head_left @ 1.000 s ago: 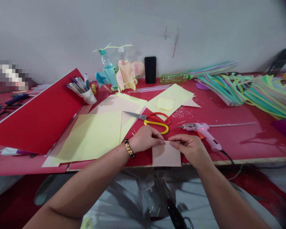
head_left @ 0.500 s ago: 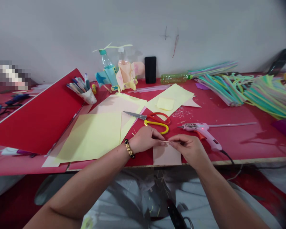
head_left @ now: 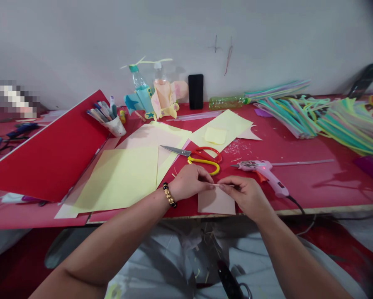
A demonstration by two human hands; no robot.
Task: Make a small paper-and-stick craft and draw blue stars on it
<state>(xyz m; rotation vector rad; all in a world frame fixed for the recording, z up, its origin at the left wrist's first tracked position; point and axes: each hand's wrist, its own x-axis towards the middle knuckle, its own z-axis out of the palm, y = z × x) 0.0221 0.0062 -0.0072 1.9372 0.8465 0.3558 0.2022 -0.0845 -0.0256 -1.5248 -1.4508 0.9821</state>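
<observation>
My left hand (head_left: 191, 181) and my right hand (head_left: 247, 194) meet at the near edge of the red table (head_left: 313, 182). Both pinch the top edge of a small pale pink paper piece (head_left: 216, 201), which seems rolled around a thin stick (head_left: 226, 185) lying between the fingertips. The left wrist wears a dark bead bracelet (head_left: 169, 194). Just beyond the hands lie scissors with red and yellow handles (head_left: 201, 157) and a pink glue gun (head_left: 265, 172) with a red light on.
Yellow and pink paper sheets (head_left: 124, 176) cover the table's middle, and a red board (head_left: 49, 153) leans at the left. A cup of pens (head_left: 110, 118), decorated bottles (head_left: 155, 97), a black phone (head_left: 196, 91) and bundles of coloured strips (head_left: 323, 118) stand farther back.
The pink paper's visible part has grown a little shorter at the table edge; both hands stay almost in the same place, pinching its top edge.
</observation>
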